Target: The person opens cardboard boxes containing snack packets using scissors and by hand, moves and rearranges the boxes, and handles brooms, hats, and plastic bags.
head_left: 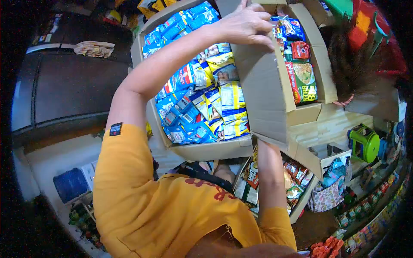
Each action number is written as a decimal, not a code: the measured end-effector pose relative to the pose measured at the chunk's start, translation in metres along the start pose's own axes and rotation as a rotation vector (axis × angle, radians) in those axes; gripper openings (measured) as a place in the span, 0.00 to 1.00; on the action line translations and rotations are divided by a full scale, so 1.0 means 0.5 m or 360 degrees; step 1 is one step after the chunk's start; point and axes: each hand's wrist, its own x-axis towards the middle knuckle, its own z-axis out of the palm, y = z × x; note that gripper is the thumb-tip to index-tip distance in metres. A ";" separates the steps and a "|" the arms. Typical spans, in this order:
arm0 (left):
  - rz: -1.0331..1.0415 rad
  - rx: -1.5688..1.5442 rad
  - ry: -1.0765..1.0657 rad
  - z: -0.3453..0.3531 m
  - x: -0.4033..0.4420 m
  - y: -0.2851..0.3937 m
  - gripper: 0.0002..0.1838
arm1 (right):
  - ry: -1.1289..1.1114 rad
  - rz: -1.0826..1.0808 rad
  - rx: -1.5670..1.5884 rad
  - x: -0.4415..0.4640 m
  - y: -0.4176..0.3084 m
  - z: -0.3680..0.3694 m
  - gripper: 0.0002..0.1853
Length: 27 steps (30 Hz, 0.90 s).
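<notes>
My left hand reaches across at the top with its fingers bent over the upper edge of a cardboard box flap. This flap stands between two open boxes. Left of it, a large cardboard box holds many blue sachets and yellow-and-white sachets. To its right, another cardboard box contains mixed packets, among them a red-and-green noodle packet. My right forearm goes up to the flap's lower end; the hand itself is hidden behind the cardboard.
Below, a third open box holds assorted packets. Another person's dark hair is close at the right. A green stool, a patterned bag and rows of goods stand at the right. A blue container is at lower left.
</notes>
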 end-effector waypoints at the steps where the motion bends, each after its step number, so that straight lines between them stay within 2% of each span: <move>1: -0.0018 -0.0005 -0.0023 0.014 0.017 0.006 0.21 | 0.0002 0.0014 -0.0012 0.007 0.020 0.003 0.23; 2: -0.0211 0.0206 -0.0596 0.050 0.048 0.000 0.36 | -0.0008 0.0019 -0.0014 0.017 0.033 0.003 0.23; 5: -0.0369 0.0118 -0.0775 0.130 0.080 0.003 0.35 | -0.0042 0.0039 0.0023 0.036 0.055 -0.008 0.23; 6: -0.0261 0.0062 -0.0469 0.162 0.071 -0.004 0.31 | -0.0050 0.0050 0.0040 0.042 0.056 -0.013 0.23; 11: -0.0394 0.0338 -0.1103 0.238 0.080 0.014 0.26 | -0.0104 0.0067 0.0085 0.056 0.075 -0.028 0.24; 13: -0.0429 0.0319 -0.1115 0.300 0.049 0.010 0.26 | -0.0112 0.0082 0.0097 0.065 0.075 -0.039 0.24; 18: -0.0547 0.0143 -0.1464 0.368 -0.051 -0.019 0.27 | -0.0155 0.0123 0.0129 0.085 0.090 -0.070 0.24; 20: -0.0566 0.0125 -0.1659 0.361 -0.061 -0.019 0.26 | -0.0165 0.0122 0.0128 0.092 0.096 -0.078 0.24; 23: -0.0564 0.0112 -0.1588 0.378 -0.059 -0.021 0.26 | -0.0198 0.0139 0.0159 0.095 0.108 -0.086 0.25; 27: -0.0640 0.0178 -0.1815 0.362 -0.037 -0.011 0.26 | -0.0136 0.0100 0.0156 0.032 0.157 -0.073 0.25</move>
